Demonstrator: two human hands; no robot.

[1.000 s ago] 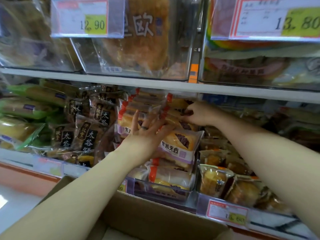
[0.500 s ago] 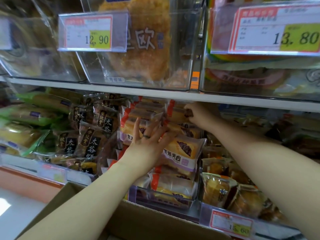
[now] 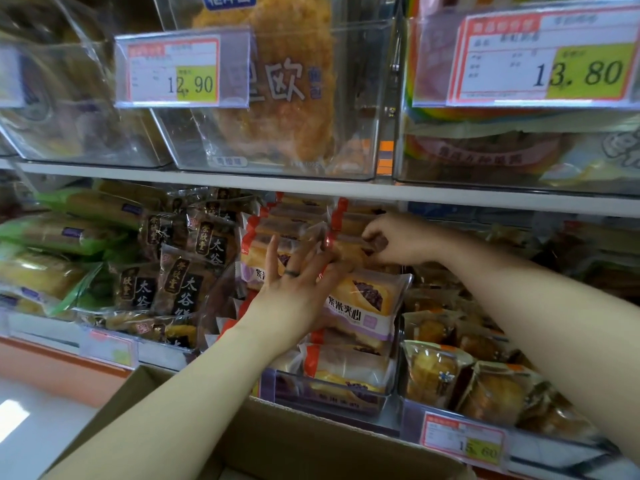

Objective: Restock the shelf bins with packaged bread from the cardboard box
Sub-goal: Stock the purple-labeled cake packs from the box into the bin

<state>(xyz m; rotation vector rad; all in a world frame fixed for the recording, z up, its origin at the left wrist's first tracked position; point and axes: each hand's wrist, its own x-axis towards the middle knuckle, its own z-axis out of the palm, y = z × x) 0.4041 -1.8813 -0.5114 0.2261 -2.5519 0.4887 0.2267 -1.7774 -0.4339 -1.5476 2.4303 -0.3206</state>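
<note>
The cardboard box point(image 3: 277, 441) sits nearest, under the shelf. Its inside is out of sight, so I can't say what is left. Above it the clear bin point(image 3: 332, 398) holds stacked bread packs point(image 3: 367, 299). The left hand point(image 3: 298, 282) presses them, fingers straight and spread. Deeper in, the right hand point(image 3: 391, 242) pinches one pack, fingers curled. It looks like settling the stack; next would be reaching down for more.
</note>
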